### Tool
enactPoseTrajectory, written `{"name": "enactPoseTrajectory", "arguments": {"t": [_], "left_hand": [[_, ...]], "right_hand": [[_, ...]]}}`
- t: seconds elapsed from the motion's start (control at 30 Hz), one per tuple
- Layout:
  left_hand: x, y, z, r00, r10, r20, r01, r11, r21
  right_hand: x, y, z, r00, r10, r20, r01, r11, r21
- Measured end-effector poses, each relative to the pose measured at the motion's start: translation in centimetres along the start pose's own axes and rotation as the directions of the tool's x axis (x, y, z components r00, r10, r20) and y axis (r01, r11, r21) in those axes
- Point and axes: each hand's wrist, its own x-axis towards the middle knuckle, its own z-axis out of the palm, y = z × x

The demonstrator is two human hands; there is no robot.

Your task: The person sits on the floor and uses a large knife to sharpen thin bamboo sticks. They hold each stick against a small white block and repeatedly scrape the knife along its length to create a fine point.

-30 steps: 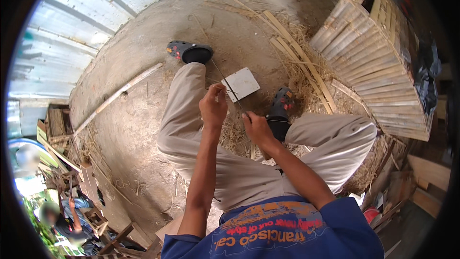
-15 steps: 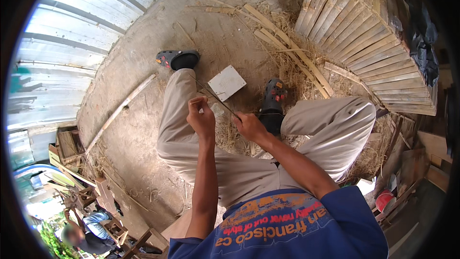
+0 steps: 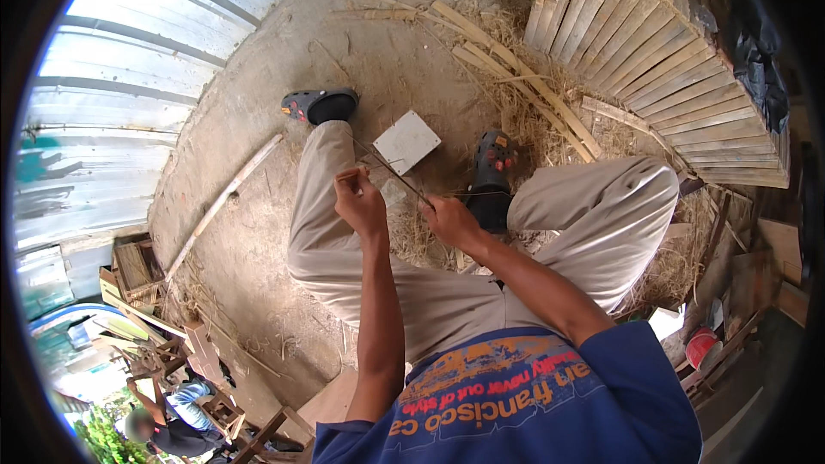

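Note:
My right hand (image 3: 451, 222) is closed round the near end of a thin dark rod (image 3: 397, 174). The rod slants up and left from the fist, past the near-left edge of a white square plate (image 3: 407, 143) on the floor. That plate has small holes or dots near its corners. To the left of the rod, my left hand (image 3: 361, 204) is raised with its fingers curled together in a pinch. Whatever those fingers hold, if anything, is too small or hidden to make out. Both hands are above the gap between my legs.
My feet in dark clogs (image 3: 320, 106) flank the plate. Long wooden strips (image 3: 516, 69) lie on straw and shavings ahead to the right. A slatted wooden stack (image 3: 636, 60) stands far right. A wooden strip (image 3: 225, 202) lies left, beside a metal wall. Another person (image 3: 176, 430) sits far left.
The whole view has shifted slightly. Both hands keep nearly the same pose, and the rod is still in my right hand.

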Motion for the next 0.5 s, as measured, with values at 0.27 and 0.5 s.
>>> {"name": "enactPoseTrajectory", "arguments": {"t": [0.27,0.5], "left_hand": [[-0.3,0.6,0.6,0.998,0.060,-0.015,-0.059,0.994,0.096],[-1.2,-1.1,-0.1,0.998,-0.056,-0.019,0.054,0.996,-0.073]], "right_hand": [[0.0,2.3,0.0,0.995,0.089,0.046,-0.091,0.995,0.035],[0.1,1.1,1.0,0.998,-0.057,0.012,0.057,0.998,0.024]]}}
